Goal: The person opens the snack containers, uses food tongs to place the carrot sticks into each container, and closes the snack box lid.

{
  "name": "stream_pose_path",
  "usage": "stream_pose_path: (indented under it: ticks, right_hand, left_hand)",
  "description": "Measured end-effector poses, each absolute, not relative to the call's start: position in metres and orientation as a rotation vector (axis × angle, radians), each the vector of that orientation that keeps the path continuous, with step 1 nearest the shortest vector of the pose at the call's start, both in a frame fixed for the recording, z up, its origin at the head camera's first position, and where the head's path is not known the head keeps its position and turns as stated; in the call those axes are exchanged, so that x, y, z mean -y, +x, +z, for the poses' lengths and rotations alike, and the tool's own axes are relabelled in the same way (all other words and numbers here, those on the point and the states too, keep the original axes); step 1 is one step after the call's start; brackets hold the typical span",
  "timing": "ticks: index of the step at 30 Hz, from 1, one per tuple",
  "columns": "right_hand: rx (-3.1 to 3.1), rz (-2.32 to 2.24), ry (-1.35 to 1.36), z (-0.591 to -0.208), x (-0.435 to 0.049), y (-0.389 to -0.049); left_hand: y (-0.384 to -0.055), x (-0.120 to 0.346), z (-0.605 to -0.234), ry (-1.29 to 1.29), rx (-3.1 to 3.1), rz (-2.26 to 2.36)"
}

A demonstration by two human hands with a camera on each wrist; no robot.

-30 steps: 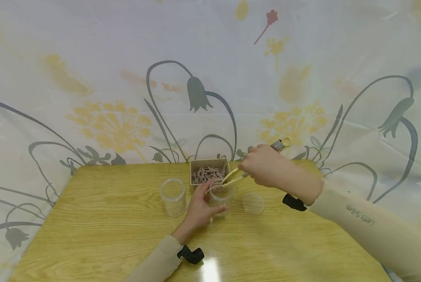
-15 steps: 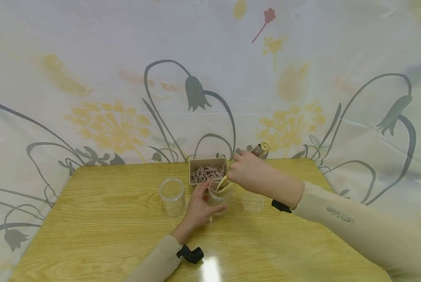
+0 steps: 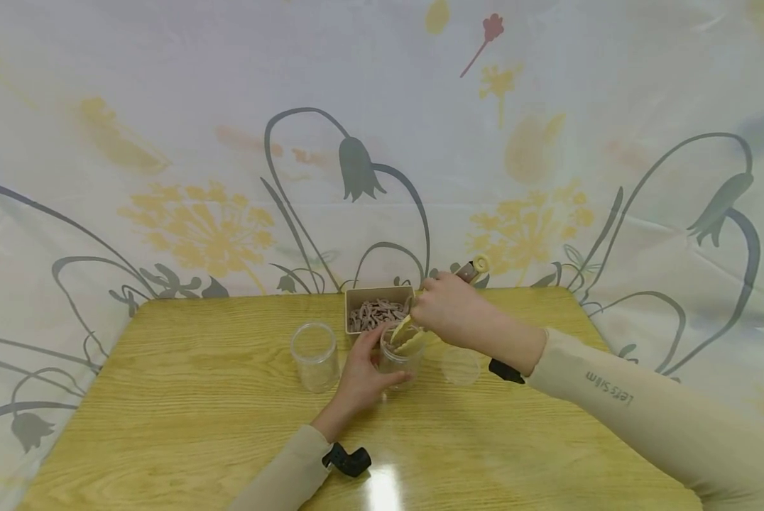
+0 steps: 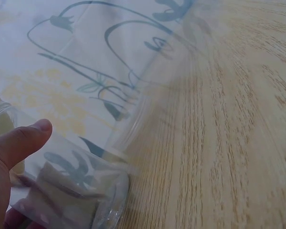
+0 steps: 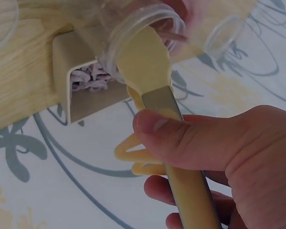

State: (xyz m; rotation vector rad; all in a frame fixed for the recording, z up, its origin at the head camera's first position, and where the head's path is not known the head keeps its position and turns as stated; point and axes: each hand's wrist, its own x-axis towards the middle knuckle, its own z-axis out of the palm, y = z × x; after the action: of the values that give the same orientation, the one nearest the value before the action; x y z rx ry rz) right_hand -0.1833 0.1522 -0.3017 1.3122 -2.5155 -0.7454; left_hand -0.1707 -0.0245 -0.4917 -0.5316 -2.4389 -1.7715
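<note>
My left hand (image 3: 359, 383) grips a clear plastic jar (image 3: 393, 365) that stands on the table, fingers round its far side and thumb across the front. In my right hand (image 3: 451, 309) is a pair of yellow tongs (image 5: 145, 62) with a grey metal section, thumb pressed along one arm. The tongs point down through the jar's mouth, their two arms slightly apart. Brownish-pink strips show inside the jar near the tips. Right behind the jar sits a beige box (image 3: 348, 312) with many similar strips (image 3: 375, 312) in it.
A second clear jar (image 3: 314, 362), lidless, stands left of my left hand. A clear round lid (image 3: 461, 367) lies on the wooden table (image 3: 216, 397) to the right, below my right wrist. A flower-printed cloth (image 3: 382, 92) hangs behind the table's back edge.
My right hand has moved left, bringing the tongs from over the jar's rim, with strips between their tips, down into its mouth. The tongs' arms have spread somewhat. My left hand stays put.
</note>
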Motion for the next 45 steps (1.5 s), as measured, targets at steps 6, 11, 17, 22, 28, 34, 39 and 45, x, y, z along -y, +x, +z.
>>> stream_pose_path:
  ticks: [6, 11, 17, 22, 28, 34, 39, 45]
  right_hand:
    - [2.58, -0.779, 1.284, -0.291, -0.157, -0.184]
    - [2.625, -0.697, 1.28, -0.285, -0.17, -0.189]
    - [2.826, -0.32, 1.219, -0.271, -0.187, -0.2]
    - [2.937, -0.173, 1.101, -0.271, -0.202, -0.22]
    - [3.017, -0.104, 0.995, -0.281, -0.214, -0.237]
    - [3.063, -0.097, 0.95, -0.301, -0.212, -0.243]
    - [3.095, -0.077, 0.944, -0.324, -0.206, -0.249]
    - [3.137, -0.038, 0.912, -0.351, -0.199, -0.254]
  left_hand:
    - [-0.172, 0.025, -0.493, -0.535, 2.437, -1.754]
    - [-0.172, 0.025, -0.493, -0.523, 2.464, -1.709]
    - [-0.171, 0.026, -0.492, -0.499, 2.488, -1.75]
    - [-0.172, 0.025, -0.491, -0.499, 2.484, -1.761]
    - [-0.171, 0.025, -0.491, -0.537, 2.468, -1.736]
    - [-0.171, 0.025, -0.492, -0.522, 2.485, -1.741]
    - [-0.172, 0.025, -0.491, -0.52, 2.486, -1.744]
    - [-0.17, 0.027, -0.492, -0.526, 2.489, -1.754]
